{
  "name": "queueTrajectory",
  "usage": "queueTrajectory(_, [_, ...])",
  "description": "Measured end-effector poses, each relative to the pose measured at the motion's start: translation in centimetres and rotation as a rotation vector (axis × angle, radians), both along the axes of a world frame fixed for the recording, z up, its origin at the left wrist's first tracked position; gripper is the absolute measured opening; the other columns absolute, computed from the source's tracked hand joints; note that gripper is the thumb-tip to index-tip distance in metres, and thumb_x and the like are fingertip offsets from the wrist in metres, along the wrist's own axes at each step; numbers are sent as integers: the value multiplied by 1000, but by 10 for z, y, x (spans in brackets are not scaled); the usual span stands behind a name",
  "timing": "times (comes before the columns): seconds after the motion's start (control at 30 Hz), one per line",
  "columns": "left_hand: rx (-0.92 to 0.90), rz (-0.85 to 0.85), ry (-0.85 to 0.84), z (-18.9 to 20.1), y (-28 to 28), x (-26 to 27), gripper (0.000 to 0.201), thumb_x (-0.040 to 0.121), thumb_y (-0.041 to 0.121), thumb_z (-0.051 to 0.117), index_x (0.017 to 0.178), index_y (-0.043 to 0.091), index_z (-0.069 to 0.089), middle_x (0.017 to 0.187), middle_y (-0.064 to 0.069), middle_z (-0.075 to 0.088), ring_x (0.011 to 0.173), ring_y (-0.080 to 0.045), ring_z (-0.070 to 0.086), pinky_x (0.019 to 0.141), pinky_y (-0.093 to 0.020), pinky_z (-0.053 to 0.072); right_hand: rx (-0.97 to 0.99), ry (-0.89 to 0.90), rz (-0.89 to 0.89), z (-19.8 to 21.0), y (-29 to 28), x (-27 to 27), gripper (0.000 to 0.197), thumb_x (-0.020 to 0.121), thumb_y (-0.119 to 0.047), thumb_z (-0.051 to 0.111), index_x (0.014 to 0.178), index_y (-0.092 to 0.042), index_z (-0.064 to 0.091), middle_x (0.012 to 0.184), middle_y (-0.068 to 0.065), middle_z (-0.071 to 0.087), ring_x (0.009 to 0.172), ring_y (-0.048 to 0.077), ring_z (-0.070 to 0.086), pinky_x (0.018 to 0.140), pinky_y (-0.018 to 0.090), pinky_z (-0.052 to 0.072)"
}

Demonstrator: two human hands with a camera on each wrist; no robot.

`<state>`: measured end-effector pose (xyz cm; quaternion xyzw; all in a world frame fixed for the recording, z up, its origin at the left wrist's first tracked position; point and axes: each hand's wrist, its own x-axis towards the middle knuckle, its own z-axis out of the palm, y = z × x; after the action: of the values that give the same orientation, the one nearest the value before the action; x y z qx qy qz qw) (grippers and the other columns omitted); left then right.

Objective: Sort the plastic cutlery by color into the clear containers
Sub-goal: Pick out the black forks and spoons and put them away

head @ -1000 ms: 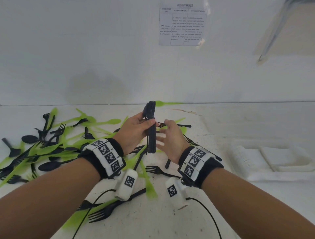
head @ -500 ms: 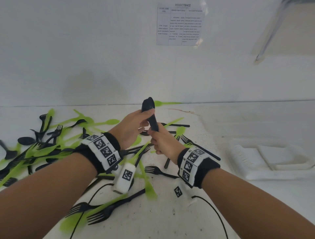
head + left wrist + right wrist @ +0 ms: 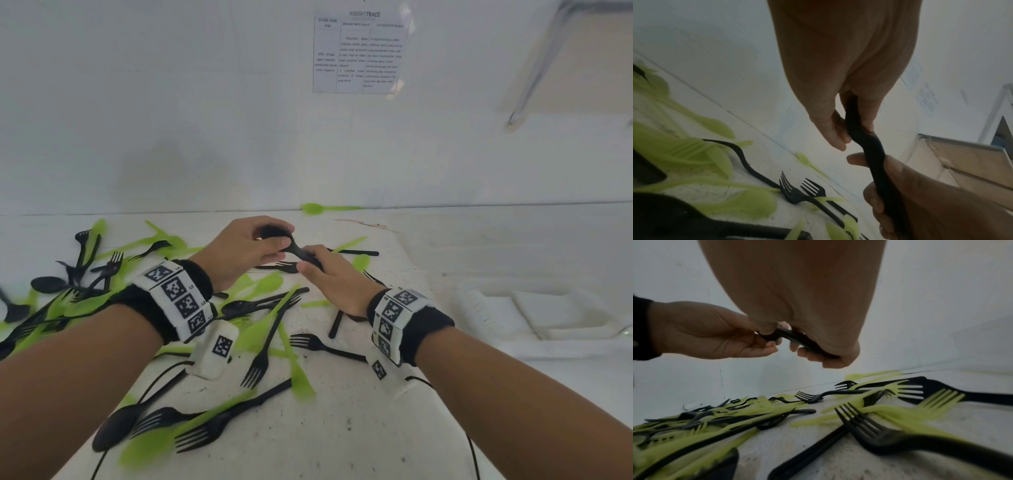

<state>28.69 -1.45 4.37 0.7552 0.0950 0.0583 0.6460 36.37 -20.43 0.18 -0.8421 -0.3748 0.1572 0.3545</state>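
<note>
Nearest me: black forks (image 3: pixel 202 433) and green cutlery (image 3: pixel 301 377) scattered on the white table (image 3: pixel 342 445). Mid-table, above the scatter: I hold a stack of black cutlery (image 3: pixel 294 248) in both hands. My left hand (image 3: pixel 246 248) pinches its bowl end; my right hand (image 3: pixel 334 277) wraps the handles. Right: clear containers (image 3: pixel 534 315). Far edge: one green spoon (image 3: pixel 313 208).

Head cam up high, looking fwd and down over both forearms onto white tabletop (image 3: pixel 342 428), wall behind. Left wrist cam close in, aimed along palm toward wall corner. Right wrist cam low, skimming table. All three sharing bundle of stacked black plastic spoons (image 3: pixel 291 246) (image 3: pixel 865 138) (image 3: pixel 795 338) mid-scene.
</note>
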Motion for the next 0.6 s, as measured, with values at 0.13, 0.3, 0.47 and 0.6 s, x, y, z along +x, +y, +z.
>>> queueTrajectory(0.13, [47,-43,-45,1,8,-6,27,96,-2,64,121,8,69,116,-14,73,110,-27,71,97,-34,57,-37,-201,-4,-3,3,8,37,104,-49,38,137,-33,48,96,0,56,94,24,51,83,44,45])
queueTrajectory(0.3, [98,5,-106,0,13,-10,20,92,5,72,112,6,72,108,-12,75,104,-28,72,91,-35,60,-110,-308,33,14,-6,8,39,107,-48,34,143,-39,46,98,-2,57,94,19,54,85,39,45])
queueTrajectory(0.47, [236,-54,-106,-2,15,-9,22,94,3,70,113,14,73,105,-1,77,97,-19,74,86,-25,58,-177,-213,49,24,-11,2,46,110,-40,33,155,-34,38,102,3,56,99,20,53,88,32,39])
queueTrajectory(0.6, [339,-61,-122,-1,15,-8,23,93,5,71,110,19,73,99,5,78,83,-7,71,77,-16,52,-121,-211,30,31,-12,1,30,107,-35,46,131,-29,62,96,6,65,90,23,59,85,39,46])
